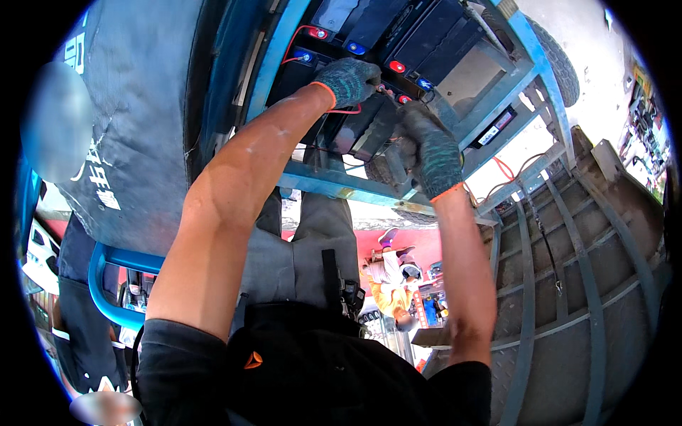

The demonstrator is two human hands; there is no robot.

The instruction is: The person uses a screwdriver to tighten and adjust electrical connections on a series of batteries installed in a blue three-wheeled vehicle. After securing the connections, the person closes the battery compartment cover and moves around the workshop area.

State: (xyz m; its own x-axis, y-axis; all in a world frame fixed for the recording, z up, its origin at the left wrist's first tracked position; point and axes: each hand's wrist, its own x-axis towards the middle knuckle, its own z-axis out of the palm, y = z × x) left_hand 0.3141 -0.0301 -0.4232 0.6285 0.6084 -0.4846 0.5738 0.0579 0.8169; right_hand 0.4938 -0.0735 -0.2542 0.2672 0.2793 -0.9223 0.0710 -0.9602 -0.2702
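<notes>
Black batteries (433,46) with red and blue terminals sit in a blue metal frame (341,182). My left hand (348,82), in a dark grey-green knit glove, is curled at a terminal beside a red wire (343,111). My right hand (430,145), gloved alike, reaches among the batteries from the right, just below a red terminal (404,99), fingers bent in. A small metal piece (382,88) shows between the two hands; what each set of fingers grips is too small or hidden to make out.
A dark padded seat (142,106) fills the left, above a blue tube rail (99,284). A tyre (554,64) stands behind the frame. A slatted metal bed (582,284) lies right. A person in yellow (391,295) is on the red ground below; another in dark clothes (82,326) is far left.
</notes>
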